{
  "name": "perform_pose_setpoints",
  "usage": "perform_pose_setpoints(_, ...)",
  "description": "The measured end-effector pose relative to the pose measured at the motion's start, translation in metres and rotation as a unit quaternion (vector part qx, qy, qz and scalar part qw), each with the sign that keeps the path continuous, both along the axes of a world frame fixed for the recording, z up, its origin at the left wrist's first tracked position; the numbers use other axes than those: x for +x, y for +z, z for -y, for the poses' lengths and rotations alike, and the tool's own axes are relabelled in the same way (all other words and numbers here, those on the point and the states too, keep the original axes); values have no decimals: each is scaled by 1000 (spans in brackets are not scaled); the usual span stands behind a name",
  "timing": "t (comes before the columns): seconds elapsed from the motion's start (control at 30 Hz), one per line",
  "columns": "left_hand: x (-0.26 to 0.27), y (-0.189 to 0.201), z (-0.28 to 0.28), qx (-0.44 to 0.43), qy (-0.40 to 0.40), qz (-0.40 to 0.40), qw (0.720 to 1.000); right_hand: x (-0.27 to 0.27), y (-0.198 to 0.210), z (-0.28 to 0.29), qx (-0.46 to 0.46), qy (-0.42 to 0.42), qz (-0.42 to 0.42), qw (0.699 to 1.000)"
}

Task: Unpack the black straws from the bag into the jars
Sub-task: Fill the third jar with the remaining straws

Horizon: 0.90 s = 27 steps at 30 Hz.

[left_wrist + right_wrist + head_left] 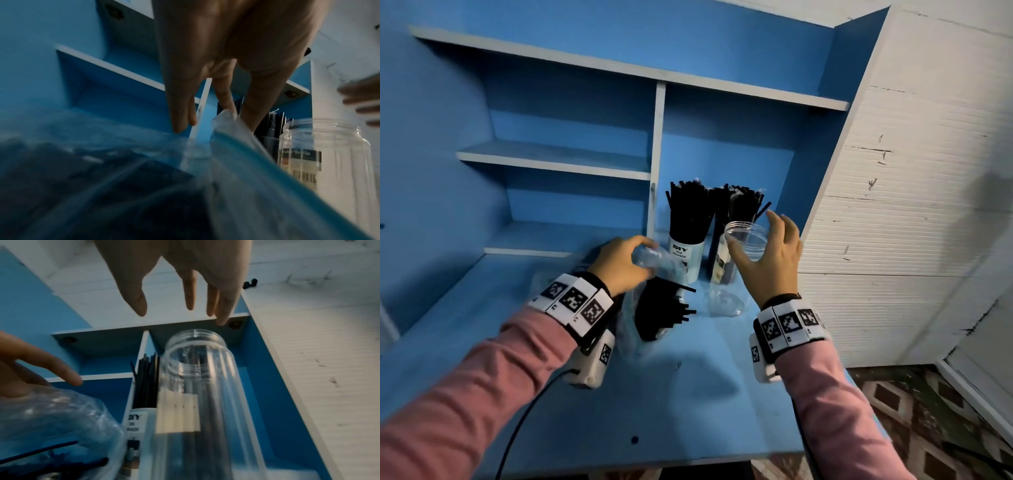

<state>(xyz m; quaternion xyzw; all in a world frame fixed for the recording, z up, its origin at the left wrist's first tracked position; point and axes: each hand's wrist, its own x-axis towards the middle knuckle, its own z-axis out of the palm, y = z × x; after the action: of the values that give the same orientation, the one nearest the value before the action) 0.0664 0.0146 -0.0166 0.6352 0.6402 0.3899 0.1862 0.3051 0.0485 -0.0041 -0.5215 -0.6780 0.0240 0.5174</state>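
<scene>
A clear plastic bag lies on the blue desk, black straws poking from its open end. My left hand pinches the bag's upper edge between finger and thumb. An empty clear jar stands just right of the bag. My right hand hovers open at its mouth, fingers spread; in the right wrist view the fingers stay clear above the jar. Behind stand a white-labelled jar and a second jar, both packed with black straws.
A blue shelf unit rises at the back of the desk, with a white divider just left of the filled jars. A white ribbed panel closes the right side. The desk's front edge is near me.
</scene>
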Motion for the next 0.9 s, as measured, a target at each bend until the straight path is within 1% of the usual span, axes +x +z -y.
perform_pose_setpoints(0.07,-5,-7,4,-9,-33,16,999,-12,4,12,81,40,16,996)
perform_pose_setpoints(0.1,-7,-10,6,-12,-46,28,998,-18,6,17,99,71,32,992)
perform_pose_setpoints(0.17,-9,-13,9,-14,-54,46,997,-31,6,25,86,135,76,984)
perform_pose_setpoints(0.23,-10,-14,11,-15,-48,66,997,-43,1,27,24,191,119,974)
perform_pose_setpoints(0.3,-11,-15,12,-16,-42,87,995,-56,-8,24,-59,236,152,958)
perform_pose_setpoints(0.33,-12,-16,12,-17,-35,84,996,-62,-12,21,-103,249,167,948)
perform_pose_setpoints(0.43,-12,-14,15,-12,-16,82,996,-79,-23,14,-204,254,242,914)
perform_pose_setpoints(0.53,-11,-9,20,2,-16,88,996,-90,-31,10,-261,255,301,881)
perform_pose_setpoints(0.6,-11,-6,22,14,-19,98,995,-95,-34,8,-263,257,317,874)
perform_pose_setpoints(0.73,-14,-1,23,44,-6,116,992,-104,-39,6,-236,264,362,862)
perform_pose_setpoints(0.8,-15,1,22,62,-6,120,991,-108,-41,7,-227,287,359,859)
perform_pose_setpoints(0.9,-19,2,22,70,-6,130,989,-112,-43,7,-190,313,338,867)
